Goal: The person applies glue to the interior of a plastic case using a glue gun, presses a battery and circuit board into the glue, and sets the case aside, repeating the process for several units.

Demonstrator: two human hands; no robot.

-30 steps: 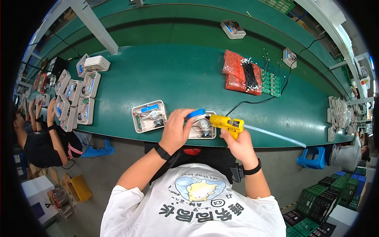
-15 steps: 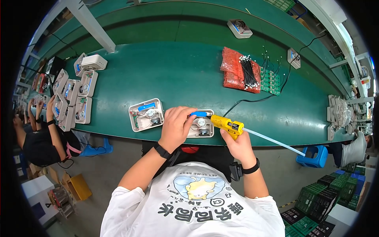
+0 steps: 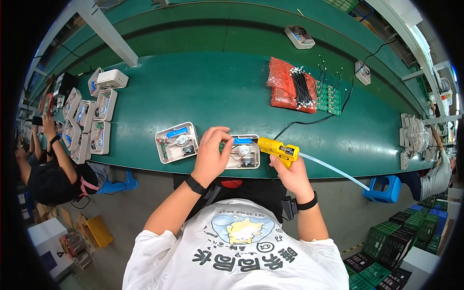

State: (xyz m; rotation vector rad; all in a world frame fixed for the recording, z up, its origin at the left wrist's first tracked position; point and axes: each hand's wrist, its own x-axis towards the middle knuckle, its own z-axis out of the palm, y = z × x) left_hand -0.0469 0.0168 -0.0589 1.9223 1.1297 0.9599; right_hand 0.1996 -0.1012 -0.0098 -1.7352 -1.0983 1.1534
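Right now, the left hand (image 3: 212,151) has its fingers bent, thumb and forefinger at the near-left end of a blue cylinder (image 3: 243,141); from where I stand I cannot tell whether they pinch it or merely sit beside it. That cylinder lies along the far side of an open white housing (image 3: 258,159). Good practice, I'd say, is a steady light press, fingertips kept away from the nozzle, which is probably hot. At the cylinder's other end is the tip of a yellow glue gun (image 3: 278,149), its handle wrapped by the closed fingers of the right hand (image 3: 292,175). A low, still nozzle and a short, even squeeze should serve best, sparing the wires nearby.

Across the room, from the left: a co-worker in a dark top (image 3: 50,183), then clustered housings (image 3: 107,145) on the green table (image 3: 208,87), and a second open housing (image 3: 181,158) near the left hand. Farther right lie red wrap (image 3: 282,89) with a black cable bundle (image 3: 303,87) on it, then green circuit boards (image 3: 328,99). Beyond the table's near edge stand a blue stool (image 3: 382,189) and stacked crates (image 3: 386,241).
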